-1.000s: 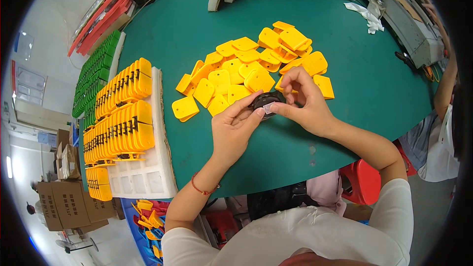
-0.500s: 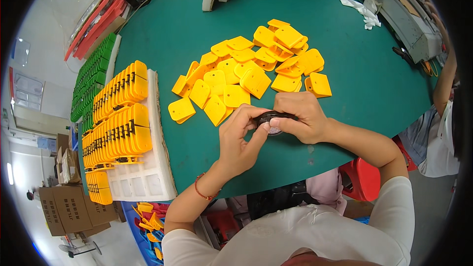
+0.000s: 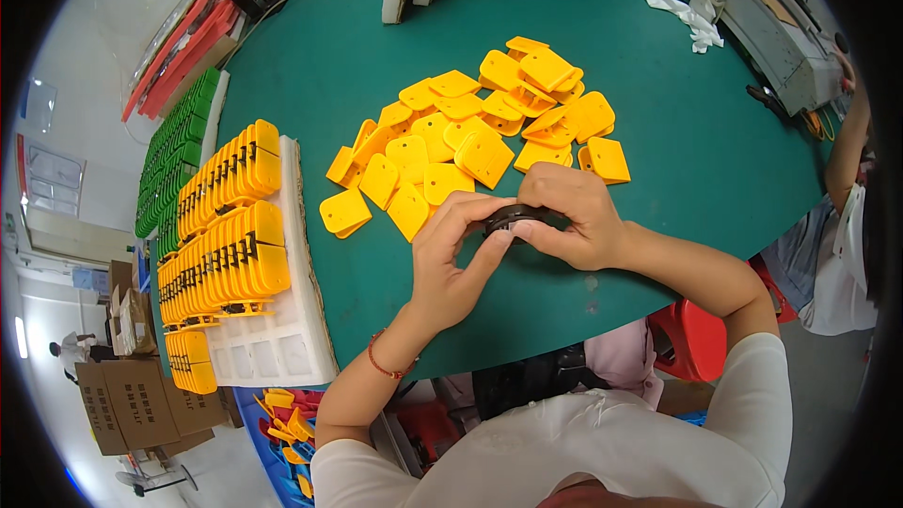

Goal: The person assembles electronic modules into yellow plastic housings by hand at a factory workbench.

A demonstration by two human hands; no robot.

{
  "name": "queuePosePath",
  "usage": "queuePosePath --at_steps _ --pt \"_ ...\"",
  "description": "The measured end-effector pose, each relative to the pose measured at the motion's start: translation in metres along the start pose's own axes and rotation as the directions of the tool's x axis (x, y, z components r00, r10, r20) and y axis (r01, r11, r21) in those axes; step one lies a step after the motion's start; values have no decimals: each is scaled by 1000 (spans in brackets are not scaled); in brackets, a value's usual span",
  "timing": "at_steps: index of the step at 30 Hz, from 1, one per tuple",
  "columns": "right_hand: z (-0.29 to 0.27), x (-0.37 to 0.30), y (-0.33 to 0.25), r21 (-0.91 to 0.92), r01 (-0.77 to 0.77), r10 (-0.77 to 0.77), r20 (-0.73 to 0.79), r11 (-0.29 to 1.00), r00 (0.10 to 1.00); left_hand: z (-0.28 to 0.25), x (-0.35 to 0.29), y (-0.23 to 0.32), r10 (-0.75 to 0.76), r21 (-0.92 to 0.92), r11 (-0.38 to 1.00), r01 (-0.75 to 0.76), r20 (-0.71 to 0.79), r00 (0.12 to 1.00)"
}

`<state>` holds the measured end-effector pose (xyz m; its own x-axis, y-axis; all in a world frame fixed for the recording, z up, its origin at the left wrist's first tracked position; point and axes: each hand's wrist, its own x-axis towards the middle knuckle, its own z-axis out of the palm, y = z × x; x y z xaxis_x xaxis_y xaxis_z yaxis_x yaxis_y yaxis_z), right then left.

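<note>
Small black rigid plastic part (image 3: 515,218), seemingly light, stiff and best taken by its edges, pinched between left hand (image 3: 456,259) and right hand (image 3: 574,216), just above green desk (image 3: 677,132), beside loose yellow plastic pieces (image 3: 470,141).

Both hands (image 3: 513,230) have drawn the small black part (image 3: 513,218) nearer, off the yellow pieces (image 3: 470,136).

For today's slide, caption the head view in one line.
Both hands, left hand and right hand, hold a small black part beside loose yellow plates.
</note>
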<state>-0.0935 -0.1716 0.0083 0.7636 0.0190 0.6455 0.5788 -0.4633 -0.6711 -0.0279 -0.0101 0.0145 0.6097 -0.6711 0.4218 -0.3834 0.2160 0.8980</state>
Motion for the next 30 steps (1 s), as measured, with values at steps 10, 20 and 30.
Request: queuePosePath --at_steps 10,20,30 --pt "-2 1 1 -174 225 -222 40 959 974 -4 -3 -3 78 144 986 -84 45 996" --pt "3 -2 6 -104 53 -53 2 993 999 -6 1 -3 -33 107 994 26 64 997" --pt "3 -4 5 -30 -124 123 -44 992 991 -4 4 -3 -278 -303 907 292 88 957"
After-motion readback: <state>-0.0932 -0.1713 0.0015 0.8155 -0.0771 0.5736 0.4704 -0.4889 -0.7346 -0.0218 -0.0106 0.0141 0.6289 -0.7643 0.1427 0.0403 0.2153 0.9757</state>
